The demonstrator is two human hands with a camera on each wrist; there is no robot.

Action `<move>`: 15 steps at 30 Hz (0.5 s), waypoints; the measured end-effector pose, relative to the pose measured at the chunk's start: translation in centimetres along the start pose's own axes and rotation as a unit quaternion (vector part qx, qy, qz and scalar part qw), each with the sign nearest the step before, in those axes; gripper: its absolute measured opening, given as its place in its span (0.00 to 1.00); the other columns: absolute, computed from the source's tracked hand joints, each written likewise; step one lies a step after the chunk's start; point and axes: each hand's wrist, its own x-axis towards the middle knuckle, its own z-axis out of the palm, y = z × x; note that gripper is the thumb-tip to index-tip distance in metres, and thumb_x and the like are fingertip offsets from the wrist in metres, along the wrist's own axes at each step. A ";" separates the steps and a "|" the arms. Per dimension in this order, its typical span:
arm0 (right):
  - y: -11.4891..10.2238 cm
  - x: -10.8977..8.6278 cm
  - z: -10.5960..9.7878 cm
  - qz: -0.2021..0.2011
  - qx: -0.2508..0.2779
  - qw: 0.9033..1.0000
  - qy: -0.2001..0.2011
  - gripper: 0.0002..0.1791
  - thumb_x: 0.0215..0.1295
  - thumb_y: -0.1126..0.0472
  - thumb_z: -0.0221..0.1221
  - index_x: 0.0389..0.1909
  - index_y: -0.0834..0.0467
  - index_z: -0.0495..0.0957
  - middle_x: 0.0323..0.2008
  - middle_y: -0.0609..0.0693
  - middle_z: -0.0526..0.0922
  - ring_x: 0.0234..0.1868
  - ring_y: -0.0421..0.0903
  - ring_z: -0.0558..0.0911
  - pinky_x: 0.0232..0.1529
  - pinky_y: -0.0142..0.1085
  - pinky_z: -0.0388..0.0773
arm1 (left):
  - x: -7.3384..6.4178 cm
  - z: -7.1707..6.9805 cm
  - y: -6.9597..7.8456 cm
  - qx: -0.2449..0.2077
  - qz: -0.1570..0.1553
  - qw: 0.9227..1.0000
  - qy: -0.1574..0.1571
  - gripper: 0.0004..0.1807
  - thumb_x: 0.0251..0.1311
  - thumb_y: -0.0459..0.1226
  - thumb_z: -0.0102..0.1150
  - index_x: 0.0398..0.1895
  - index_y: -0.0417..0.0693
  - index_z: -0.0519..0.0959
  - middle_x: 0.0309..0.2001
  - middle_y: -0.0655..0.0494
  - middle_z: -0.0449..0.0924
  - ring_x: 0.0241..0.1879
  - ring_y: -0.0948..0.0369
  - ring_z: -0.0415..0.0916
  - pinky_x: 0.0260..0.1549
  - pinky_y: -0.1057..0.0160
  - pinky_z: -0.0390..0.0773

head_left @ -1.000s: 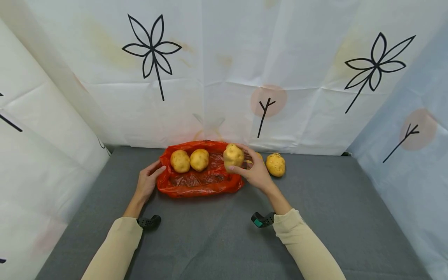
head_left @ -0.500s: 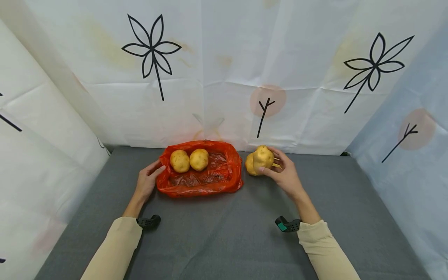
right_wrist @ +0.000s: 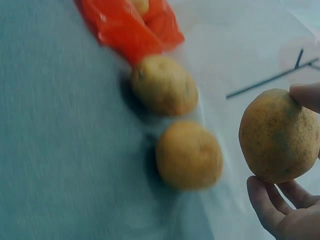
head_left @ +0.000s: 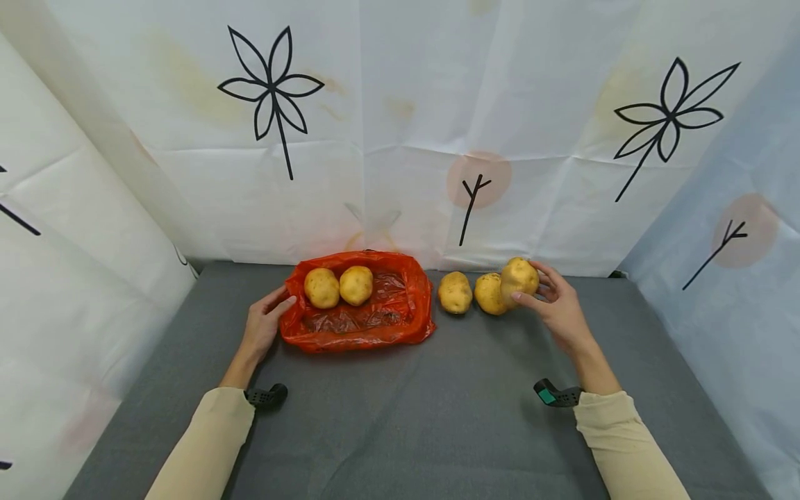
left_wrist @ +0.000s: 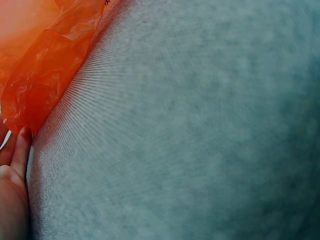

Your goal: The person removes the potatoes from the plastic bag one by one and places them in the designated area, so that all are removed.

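Observation:
My right hand (head_left: 559, 309) grips a yellow potato (head_left: 519, 276) between thumb and fingers, at the right end of a row of potatoes. In the right wrist view this potato (right_wrist: 279, 136) hangs above the others, with the thumb on top and fingertips beneath. My left hand (head_left: 262, 323) pinches the left edge of a red plastic bag (head_left: 356, 340), which lies with its mouth spread wide. Inside the bag, at its left, two potatoes (head_left: 321, 288) sit side by side. In the left wrist view a fingertip meets the orange-red bag (left_wrist: 45, 75).
Right of the bag, one potato (head_left: 455, 293) rests on the grey cloth (head_left: 375, 423). A second potato (head_left: 489, 294) lies beside it, partly behind the held one. A white patterned curtain (head_left: 400, 125) rises behind the table, with more hangings at both sides.
My right hand has carried its potato from over the bag's right end rightward, past the two potatoes on the cloth. The left hand and bag have stayed put.

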 end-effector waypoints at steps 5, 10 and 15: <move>1.0 0.7 -1.9 0.038 -0.020 0.999 0.003 0.43 0.69 0.57 0.66 0.80 0.53 0.56 0.67 0.62 0.63 0.55 0.37 0.74 0.47 0.26 0.76 | 0.0 0.0 0.0 -0.001 0.003 1.000 0.000 0.30 0.75 0.38 0.55 0.74 0.33 0.64 0.72 0.37 0.64 0.72 0.45 0.60 0.52 0.81 0.67; 2.5 1.5 -3.3 0.084 -0.037 0.996 -0.015 0.45 0.70 0.54 0.66 0.81 0.55 0.52 0.70 0.66 0.60 0.63 0.54 0.72 0.55 0.39 0.77 | 0.1 0.0 -0.1 0.000 0.005 1.000 0.001 0.29 0.75 0.38 0.55 0.74 0.34 0.65 0.72 0.38 0.65 0.72 0.45 0.61 0.51 0.82 0.67; 3.7 2.3 -4.0 0.124 -0.060 0.990 -0.032 0.48 0.69 0.52 0.66 0.82 0.55 0.49 0.72 0.69 0.58 0.69 0.65 0.65 0.62 0.52 0.73 | 0.0 0.0 -0.1 -0.001 0.004 1.000 0.001 0.29 0.75 0.38 0.55 0.74 0.34 0.65 0.72 0.38 0.65 0.72 0.46 0.61 0.52 0.82 0.67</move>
